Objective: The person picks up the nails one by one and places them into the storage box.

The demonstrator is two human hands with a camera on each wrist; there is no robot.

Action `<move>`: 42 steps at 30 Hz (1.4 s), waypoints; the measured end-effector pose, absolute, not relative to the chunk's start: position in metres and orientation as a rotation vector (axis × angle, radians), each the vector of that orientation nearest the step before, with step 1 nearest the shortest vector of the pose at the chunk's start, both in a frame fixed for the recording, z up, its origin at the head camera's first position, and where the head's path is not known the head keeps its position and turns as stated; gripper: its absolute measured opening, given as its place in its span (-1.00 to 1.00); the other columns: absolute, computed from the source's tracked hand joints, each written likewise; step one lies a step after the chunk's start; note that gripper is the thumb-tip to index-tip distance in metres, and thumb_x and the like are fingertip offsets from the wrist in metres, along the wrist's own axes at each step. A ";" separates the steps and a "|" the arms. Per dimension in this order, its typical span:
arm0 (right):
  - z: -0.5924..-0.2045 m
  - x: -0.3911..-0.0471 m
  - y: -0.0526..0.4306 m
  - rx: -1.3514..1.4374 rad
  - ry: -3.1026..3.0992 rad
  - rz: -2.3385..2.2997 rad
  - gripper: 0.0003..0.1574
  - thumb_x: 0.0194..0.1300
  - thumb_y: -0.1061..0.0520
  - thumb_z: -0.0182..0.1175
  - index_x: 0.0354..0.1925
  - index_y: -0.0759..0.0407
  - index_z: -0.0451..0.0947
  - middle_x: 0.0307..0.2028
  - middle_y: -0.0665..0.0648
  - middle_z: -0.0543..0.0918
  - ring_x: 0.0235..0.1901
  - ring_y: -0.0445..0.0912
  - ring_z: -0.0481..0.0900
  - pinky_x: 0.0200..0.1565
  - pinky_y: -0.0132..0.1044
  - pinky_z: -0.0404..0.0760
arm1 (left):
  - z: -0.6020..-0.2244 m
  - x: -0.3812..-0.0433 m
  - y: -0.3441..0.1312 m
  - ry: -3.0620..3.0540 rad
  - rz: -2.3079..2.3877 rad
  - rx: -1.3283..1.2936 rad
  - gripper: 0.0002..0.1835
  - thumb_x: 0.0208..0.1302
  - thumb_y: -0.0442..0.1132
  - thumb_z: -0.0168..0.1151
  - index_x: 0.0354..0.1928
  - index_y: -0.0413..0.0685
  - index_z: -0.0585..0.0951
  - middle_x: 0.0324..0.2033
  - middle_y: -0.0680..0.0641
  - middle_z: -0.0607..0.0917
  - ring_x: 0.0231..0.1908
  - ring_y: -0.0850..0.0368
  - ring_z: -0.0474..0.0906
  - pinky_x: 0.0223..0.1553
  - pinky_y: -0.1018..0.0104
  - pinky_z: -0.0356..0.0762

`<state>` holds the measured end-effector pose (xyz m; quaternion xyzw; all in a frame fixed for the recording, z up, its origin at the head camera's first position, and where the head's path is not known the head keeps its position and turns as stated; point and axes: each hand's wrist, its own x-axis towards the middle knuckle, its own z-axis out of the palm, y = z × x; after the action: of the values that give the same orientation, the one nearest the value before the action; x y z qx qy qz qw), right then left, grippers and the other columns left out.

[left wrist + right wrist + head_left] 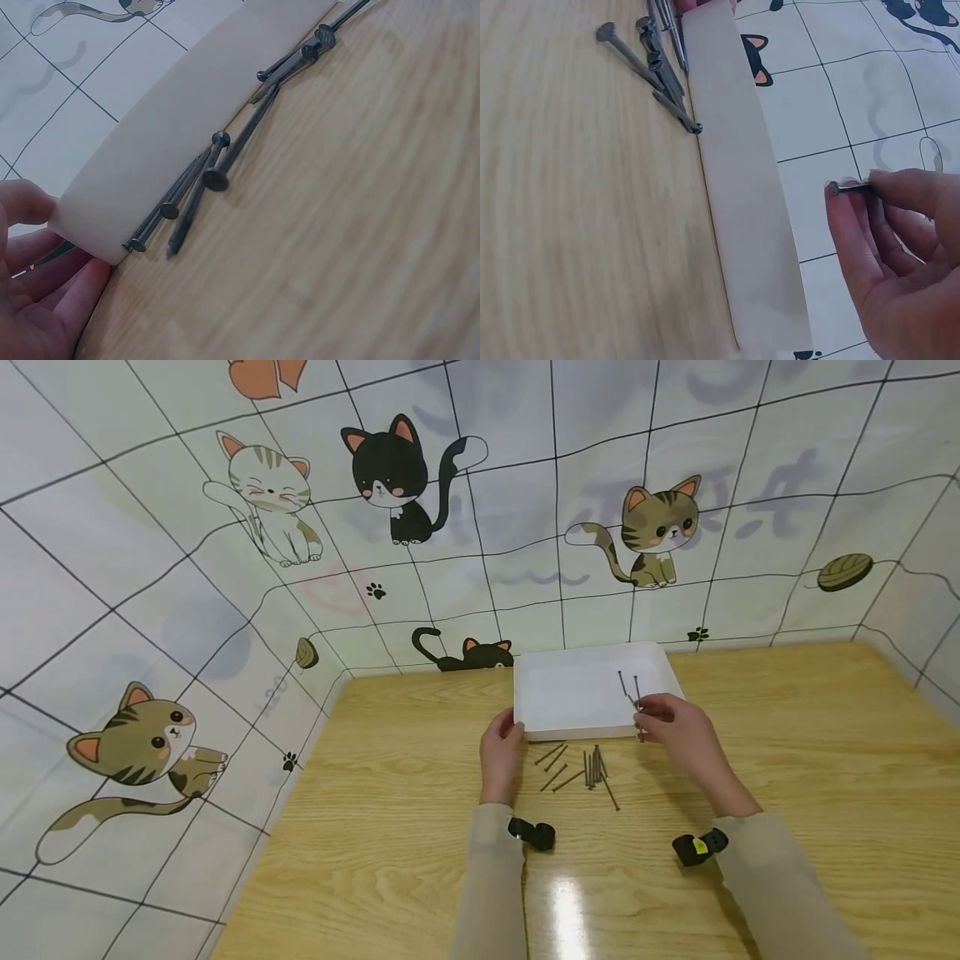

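Observation:
A shallow white tray lies at the back of the table. My left hand grips its front left corner; in the left wrist view the thumb is at the wall and the other fingers curl at the lower edge. My right hand is at the tray's front right and pinches a nail between thumb and fingertips. Thin dark nails show over the tray floor just beyond those fingertips. Several loose nails lie on the table in front of the tray, some bunched side by side.
The wooden table extends to both sides and toward me. A wall covering with printed cats and grid lines rises behind the tray and along the left. Each wrist carries a black strapped device.

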<state>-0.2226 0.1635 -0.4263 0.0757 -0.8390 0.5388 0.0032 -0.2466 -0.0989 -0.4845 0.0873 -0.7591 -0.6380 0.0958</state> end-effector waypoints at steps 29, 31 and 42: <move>-0.436 -0.306 0.159 0.063 -2.782 1.811 -0.51 0.29 0.24 -0.03 0.14 0.44 0.23 -0.08 0.39 0.42 -0.17 0.12 0.52 -0.19 -0.13 0.54 | -0.486 -0.248 -0.101 -2.245 -1.895 0.284 -0.63 0.24 -0.16 0.09 0.10 0.00 0.48 -0.03 0.04 0.54 -0.07 0.24 0.46 -0.03 0.26 0.38; -0.438 -0.310 0.158 0.057 -2.840 1.726 -0.52 0.27 0.23 -0.01 0.12 0.43 0.27 -0.10 0.38 0.45 -0.22 0.07 0.55 -0.23 -0.16 0.56 | -0.485 -0.248 -0.100 -2.242 -1.897 0.292 -0.63 0.23 -0.16 0.09 0.09 0.00 0.48 -0.04 0.06 0.55 -0.08 0.24 0.46 -0.03 0.26 0.38; -0.434 -0.315 0.150 0.100 -3.091 1.264 -0.59 0.18 0.23 0.03 0.01 0.38 0.42 -0.30 0.26 0.59 -0.50 -0.05 0.55 -0.49 -0.27 0.43 | -0.485 -0.249 -0.101 -2.216 -1.921 0.290 -0.63 0.23 -0.16 0.09 0.09 0.00 0.49 -0.04 0.05 0.55 -0.08 0.24 0.46 -0.03 0.26 0.38</move>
<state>-0.3153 0.1504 -0.4338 0.0299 -0.9206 0.3765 -0.0994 -0.2492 -0.1006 -0.4850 0.0978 -0.7485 -0.6486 0.0971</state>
